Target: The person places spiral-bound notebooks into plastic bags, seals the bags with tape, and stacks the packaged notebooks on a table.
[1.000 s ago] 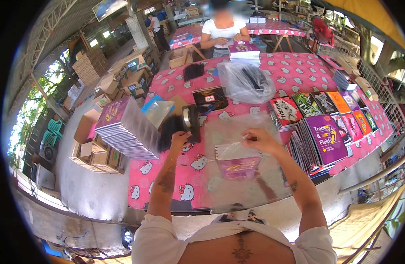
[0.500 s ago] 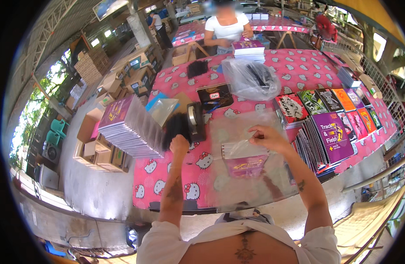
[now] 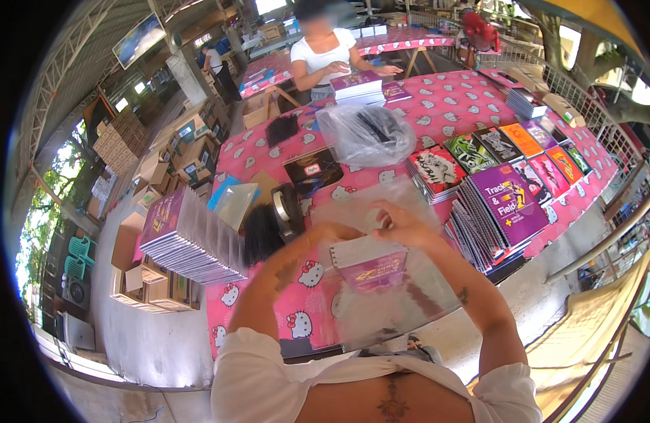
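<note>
A purple-covered spiral notebook (image 3: 371, 273) is in front of me, its pale edge facing away, on a large clear plastic sheet (image 3: 409, 321). My left hand (image 3: 337, 233) is at the notebook's far edge, fingers pinched together and blurred; whatever they hold is hidden. Just to its right, my right hand (image 3: 404, 225) curls its fingers and thumb on the clear plastic above that same edge. A dark tape dispenser (image 3: 287, 209) stands left of my hands, beside a black bristly bundle (image 3: 263, 236).
A tall stack of purple notebooks (image 3: 187, 236) stands at the left table edge. Colourful notebooks (image 3: 508, 204) fill the right side. Beyond my hands lie a clear plastic bag (image 3: 367, 134) and a black folder (image 3: 313, 171). A person (image 3: 325, 56) works across the table.
My left hand has moved right, from beside the tape dispenser to the notebook's far edge. My right hand stays near that edge. Across the table, the other person's hands have spread apart.
</note>
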`<state>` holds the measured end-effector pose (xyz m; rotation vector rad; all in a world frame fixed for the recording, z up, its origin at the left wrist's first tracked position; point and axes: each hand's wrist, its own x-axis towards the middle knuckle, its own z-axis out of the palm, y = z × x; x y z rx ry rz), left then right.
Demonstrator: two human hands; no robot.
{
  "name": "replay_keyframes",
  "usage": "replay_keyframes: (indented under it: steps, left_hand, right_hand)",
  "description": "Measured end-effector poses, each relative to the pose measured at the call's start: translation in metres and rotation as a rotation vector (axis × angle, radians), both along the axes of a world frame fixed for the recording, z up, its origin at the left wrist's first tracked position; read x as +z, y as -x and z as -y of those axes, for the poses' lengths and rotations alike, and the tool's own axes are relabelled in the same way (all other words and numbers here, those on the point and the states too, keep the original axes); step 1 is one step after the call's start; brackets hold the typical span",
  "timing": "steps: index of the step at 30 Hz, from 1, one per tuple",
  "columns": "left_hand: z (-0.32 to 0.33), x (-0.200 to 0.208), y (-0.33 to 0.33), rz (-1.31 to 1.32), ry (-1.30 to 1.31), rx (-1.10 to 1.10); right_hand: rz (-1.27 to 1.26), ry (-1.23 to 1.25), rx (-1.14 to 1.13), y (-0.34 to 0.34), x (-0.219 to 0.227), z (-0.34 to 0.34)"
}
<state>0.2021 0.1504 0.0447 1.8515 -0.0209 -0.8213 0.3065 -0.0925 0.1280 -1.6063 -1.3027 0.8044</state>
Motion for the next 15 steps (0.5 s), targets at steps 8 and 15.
replay_keyframes:
  steps: [8,15]
  left_hand:
    - [0.088,-0.019,0.147,0.547,0.565,0.911]
    - [0.141,0.072,0.171,1.115,0.228,1.282]
  right_hand:
    - [-0.148,-0.181,-0.176,-0.003,-0.083,0.074]
    - [-0.375,-0.314,0.076,0.03,-0.024,0.017]
